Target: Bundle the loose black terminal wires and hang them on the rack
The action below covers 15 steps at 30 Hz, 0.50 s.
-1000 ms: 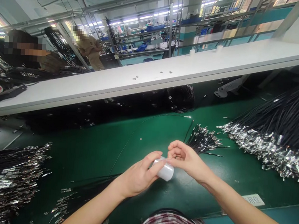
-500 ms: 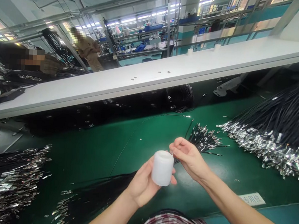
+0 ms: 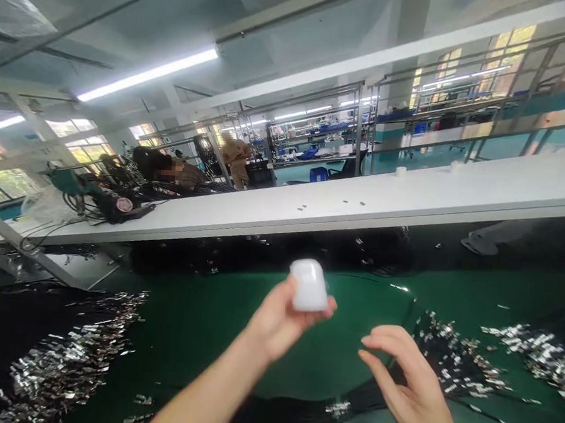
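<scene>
My left hand [image 3: 279, 322] is closed around a smooth white roll [image 3: 311, 287], a short cylinder that looks like tape or film, and holds it up above the green tabletop [image 3: 240, 297]. To the right and lower, apart from the roll, my right hand [image 3: 408, 382] has its thumb and forefinger curved with a small gap between the tips. Nothing shows in its fingers. Beside that hand fans out a small bunch of black cables [image 3: 464, 357] with silvery metal ends. More black cable lies beneath my hands, with a cluster of metal ends [image 3: 338, 407].
Large piles of black cables with metal ends lie at left [image 3: 66, 358] and at far right [image 3: 540, 357]. A white shelf [image 3: 263, 209] crosses above the table, with small metal pieces and a white roll [image 3: 401, 171] on it. Two people are beyond the shelf.
The view has tilted up and turned left. My left hand turned the roll and raised it toward the shelf. My right hand has left the roll, moved right and down, and opened its fingers.
</scene>
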Each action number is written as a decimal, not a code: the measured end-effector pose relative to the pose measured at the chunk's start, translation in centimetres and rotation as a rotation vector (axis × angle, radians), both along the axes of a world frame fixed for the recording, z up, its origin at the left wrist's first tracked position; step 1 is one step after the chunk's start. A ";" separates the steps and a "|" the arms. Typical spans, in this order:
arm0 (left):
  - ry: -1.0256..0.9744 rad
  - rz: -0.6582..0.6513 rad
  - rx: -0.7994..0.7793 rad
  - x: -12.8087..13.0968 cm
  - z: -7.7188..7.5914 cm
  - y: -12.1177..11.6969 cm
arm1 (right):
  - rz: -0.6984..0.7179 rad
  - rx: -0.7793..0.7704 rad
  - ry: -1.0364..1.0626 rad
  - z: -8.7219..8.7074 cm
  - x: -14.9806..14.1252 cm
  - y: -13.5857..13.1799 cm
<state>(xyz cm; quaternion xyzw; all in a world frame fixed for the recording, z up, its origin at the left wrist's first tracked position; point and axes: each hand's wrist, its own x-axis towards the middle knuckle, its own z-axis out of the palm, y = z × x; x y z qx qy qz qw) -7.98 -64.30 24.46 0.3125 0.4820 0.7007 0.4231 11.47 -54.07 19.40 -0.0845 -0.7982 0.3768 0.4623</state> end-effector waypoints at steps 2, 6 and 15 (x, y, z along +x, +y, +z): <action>0.406 0.331 0.076 -5.9 4.0 2.3 | -0.045 -0.053 -0.087 -0.7 0.3 0.8; 0.929 0.729 -0.222 -16.4 7.2 7.3 | -0.055 -0.178 -0.370 -5.5 1.8 2.7; 1.274 0.873 -0.284 -18.4 4.1 7.3 | 0.253 0.215 -1.186 -17.3 -0.9 -0.1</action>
